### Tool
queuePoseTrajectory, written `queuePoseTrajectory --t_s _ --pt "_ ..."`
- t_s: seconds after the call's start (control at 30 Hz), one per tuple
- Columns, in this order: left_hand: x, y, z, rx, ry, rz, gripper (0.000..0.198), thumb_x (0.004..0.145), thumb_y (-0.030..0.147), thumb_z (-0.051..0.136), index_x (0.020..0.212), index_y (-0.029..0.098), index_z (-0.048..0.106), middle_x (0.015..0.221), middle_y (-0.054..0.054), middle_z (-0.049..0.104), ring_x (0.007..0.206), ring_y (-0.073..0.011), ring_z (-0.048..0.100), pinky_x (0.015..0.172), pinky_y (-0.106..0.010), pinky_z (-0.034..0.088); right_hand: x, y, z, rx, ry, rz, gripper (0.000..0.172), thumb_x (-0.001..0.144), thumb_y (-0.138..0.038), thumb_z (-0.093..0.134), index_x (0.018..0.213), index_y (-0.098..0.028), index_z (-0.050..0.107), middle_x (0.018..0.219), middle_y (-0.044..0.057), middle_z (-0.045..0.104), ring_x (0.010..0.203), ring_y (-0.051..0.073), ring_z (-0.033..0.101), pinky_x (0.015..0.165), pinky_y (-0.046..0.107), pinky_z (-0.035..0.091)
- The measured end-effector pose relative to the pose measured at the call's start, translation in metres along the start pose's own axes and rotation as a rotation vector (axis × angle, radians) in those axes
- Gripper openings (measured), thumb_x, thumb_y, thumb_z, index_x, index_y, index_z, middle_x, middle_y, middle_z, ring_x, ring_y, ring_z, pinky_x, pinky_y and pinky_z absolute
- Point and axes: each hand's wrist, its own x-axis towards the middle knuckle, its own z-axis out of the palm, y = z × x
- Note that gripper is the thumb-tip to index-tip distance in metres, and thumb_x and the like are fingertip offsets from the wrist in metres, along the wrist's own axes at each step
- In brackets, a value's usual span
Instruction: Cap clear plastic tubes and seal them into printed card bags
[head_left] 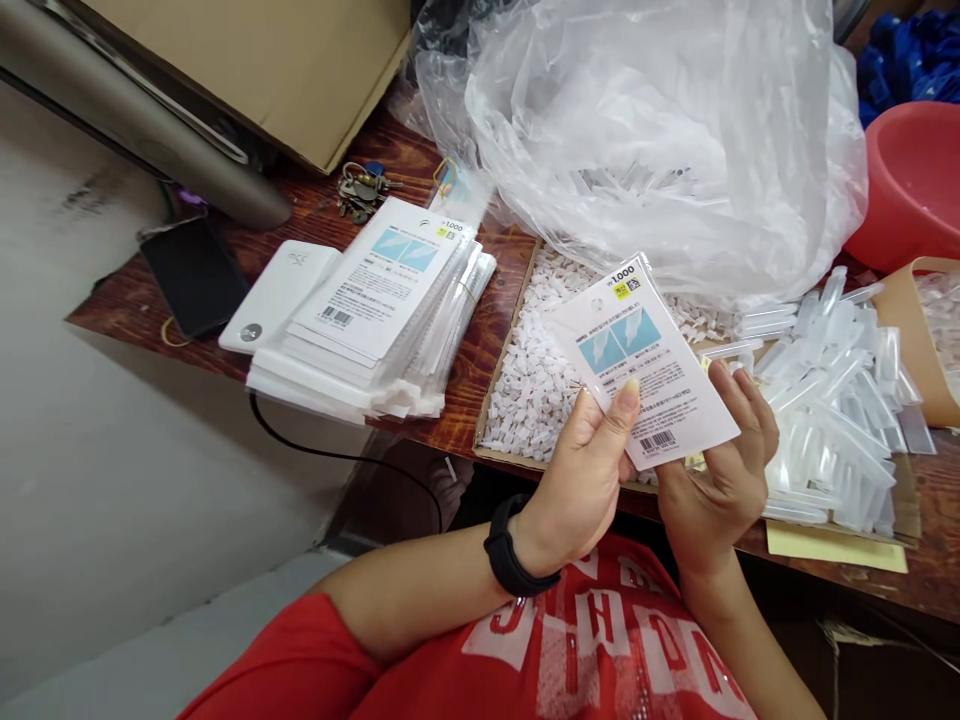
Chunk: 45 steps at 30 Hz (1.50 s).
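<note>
My left hand (581,485), with a black band at the wrist, pinches a printed packaging card (645,375), its thumb on the front near the lower left edge. The card is tilted and shows a price, two blue pictures, small text and a barcode. My right hand (716,485) is at the card's right side, fingers bent behind and beside its edge; its thumb is partly hidden. Beneath the card lies a shallow cardboard tray (510,458) of small white plastic pieces (525,370). Clear plastic tubes (832,420) are heaped right of my hands.
A stack of similar cards (382,280) and clear sleeves (330,392) lies left, beside a white box (281,295), a phone (193,275) and keys (364,190). Behind are a large plastic bag (660,120) and a red bowl (915,180). A cable (330,452) hangs off the front edge.
</note>
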Motion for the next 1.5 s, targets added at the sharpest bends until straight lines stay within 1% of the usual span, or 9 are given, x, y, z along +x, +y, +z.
queuePoseTrajectory --t_s 0.13,0.27,0.47,0.6,0.77,0.83,0.93,1.1,1.5 --pt "0.000 -0.009 -0.001 0.004 -0.002 0.002 0.032 0.102 0.034 0.076 0.132 0.026 0.071 0.143 -0.003 0.075 0.145 -0.0243 0.061 0.125 -0.041 0.046 0.006 -0.002 0.009 -0.010 -0.001 0.020 0.063 0.090 -0.019 0.082 0.149 -0.032 0.062 0.150 0.010 0.067 0.148 0.040 0.056 0.118 0.068 0.048" --pt "0.006 -0.009 -0.002 0.017 0.024 0.025 0.027 0.104 0.030 0.072 0.131 0.025 0.071 0.142 -0.003 0.075 0.145 -0.0234 0.060 0.125 -0.040 0.046 0.010 0.001 0.012 -0.011 -0.028 0.053 0.059 0.093 -0.023 0.080 0.148 -0.034 0.062 0.149 0.009 0.067 0.147 0.039 0.055 0.119 0.068 0.047" --pt "0.021 0.023 -0.014 0.086 0.064 -0.019 0.022 0.106 0.025 0.067 0.127 0.021 0.073 0.131 -0.006 0.080 0.139 -0.0244 0.066 0.122 -0.042 0.049 0.004 0.001 -0.017 0.119 -0.421 0.075 0.056 0.099 -0.023 0.072 0.153 -0.029 0.056 0.174 0.013 0.037 0.159 0.035 0.042 0.125 0.061 0.046" --pt "0.021 0.040 -0.023 0.155 -0.059 -0.078 0.025 0.100 0.032 0.077 0.123 0.022 0.077 0.131 -0.007 0.080 0.134 -0.0274 0.069 0.117 -0.042 0.054 0.000 0.010 -0.036 0.214 -0.289 0.084 0.062 0.084 -0.025 0.090 0.140 -0.031 0.064 0.162 0.009 0.053 0.150 0.030 0.054 0.123 0.054 0.050" --pt "0.016 0.046 -0.025 0.200 -0.150 -0.153 0.024 0.101 0.032 0.076 0.122 0.021 0.080 0.126 -0.008 0.082 0.123 -0.0274 0.075 0.111 -0.043 0.057 0.008 0.022 -0.045 0.450 -0.375 0.122 0.058 0.080 -0.021 0.093 0.130 -0.030 0.065 0.145 0.007 0.069 0.135 0.028 0.067 0.113 0.052 0.058" --pt "0.014 0.047 -0.026 0.218 -0.180 -0.168 0.023 0.102 0.030 0.074 0.123 0.021 0.081 0.128 -0.008 0.082 0.122 -0.0266 0.076 0.112 -0.042 0.056 0.014 0.020 -0.049 0.440 -0.420 0.122 0.064 0.082 -0.019 0.091 0.138 -0.032 0.063 0.149 0.007 0.067 0.136 0.028 0.067 0.113 0.051 0.059" --pt "0.011 0.046 -0.027 0.242 -0.232 -0.193 0.025 0.101 0.029 0.075 0.124 0.021 0.081 0.132 -0.009 0.080 0.124 -0.0274 0.074 0.112 -0.042 0.055 0.022 0.014 -0.052 0.321 -0.520 -0.032 0.074 0.087 -0.016 0.086 0.153 -0.031 0.057 0.158 0.009 0.061 0.142 0.027 0.063 0.116 0.047 0.059" --pt "0.008 0.042 -0.029 0.249 -0.247 -0.207 0.027 0.101 0.032 0.076 0.126 0.023 0.080 0.137 -0.009 0.078 0.127 -0.0307 0.073 0.114 -0.046 0.052 0.029 0.008 -0.052 0.233 -0.567 -0.177 0.072 0.091 -0.011 0.081 0.157 -0.023 0.056 0.159 0.013 0.060 0.140 0.026 0.065 0.116 0.042 0.057" --pt "0.009 0.032 -0.032 0.319 -0.218 -0.107 0.030 0.098 0.037 0.079 0.125 0.024 0.080 0.137 -0.006 0.078 0.135 -0.0290 0.068 0.121 -0.045 0.047 0.020 0.006 -0.040 0.101 -0.472 -0.273 0.072 0.090 -0.011 0.083 0.156 -0.020 0.057 0.151 0.016 0.066 0.133 0.027 0.070 0.108 0.041 0.061"
